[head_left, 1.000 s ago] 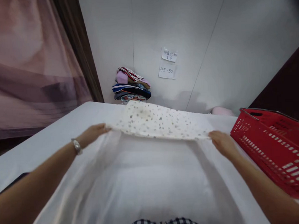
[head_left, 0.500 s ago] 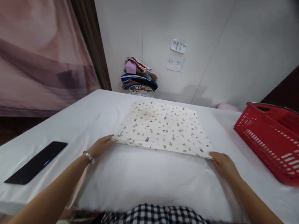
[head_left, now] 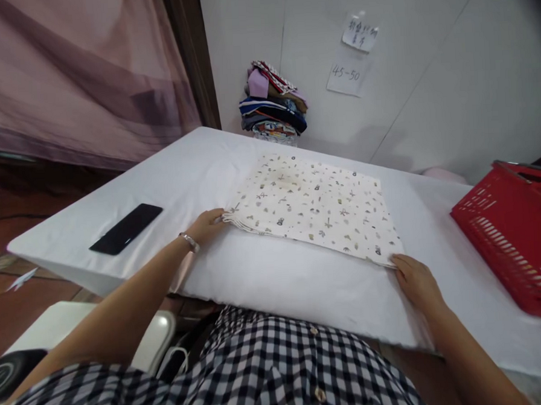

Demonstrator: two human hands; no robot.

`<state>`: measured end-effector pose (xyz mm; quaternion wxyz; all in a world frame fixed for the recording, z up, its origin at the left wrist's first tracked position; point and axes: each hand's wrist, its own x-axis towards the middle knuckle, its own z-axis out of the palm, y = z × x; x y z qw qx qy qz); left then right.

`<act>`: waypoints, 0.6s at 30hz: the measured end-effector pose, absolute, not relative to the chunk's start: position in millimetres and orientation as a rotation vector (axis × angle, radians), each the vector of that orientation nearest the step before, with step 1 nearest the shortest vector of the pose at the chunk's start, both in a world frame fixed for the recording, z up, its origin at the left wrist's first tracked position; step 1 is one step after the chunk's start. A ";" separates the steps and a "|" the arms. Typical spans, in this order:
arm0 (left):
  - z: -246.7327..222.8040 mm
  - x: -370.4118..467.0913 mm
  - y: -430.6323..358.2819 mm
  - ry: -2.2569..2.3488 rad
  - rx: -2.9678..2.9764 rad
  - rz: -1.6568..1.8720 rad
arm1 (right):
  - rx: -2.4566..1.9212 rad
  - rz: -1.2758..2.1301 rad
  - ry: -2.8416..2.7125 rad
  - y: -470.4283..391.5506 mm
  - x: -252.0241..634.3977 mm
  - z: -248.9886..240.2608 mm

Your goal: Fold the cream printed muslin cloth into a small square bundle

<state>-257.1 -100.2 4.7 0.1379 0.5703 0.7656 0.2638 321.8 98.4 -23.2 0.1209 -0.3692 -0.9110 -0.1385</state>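
Observation:
A cream cloth with small printed figures lies flat and folded in layers on the white-covered table. My left hand pinches its near left corner, where several layers bunch together; a silvery band circles that wrist. At the near right corner, my right hand grips the cloth's edge between thumb and fingers. The near edge runs between both hands, a little slanted down to the right.
A black phone-like slab lies at the left. The red basket stands at the right. Folded fabrics are stacked beyond the far edge, by the wall with two paper notes. A white stool is below left.
The camera view has shifted, so more of the checked shirt and floor shows. Both hands still hold the cloth's near corners, and the layers at the left corner look more fanned out.

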 end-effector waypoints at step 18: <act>6.3 -109.1 -47.6 2.042 2.563 0.492 | -0.883 -0.310 -2.788 68.6 152.6 7.7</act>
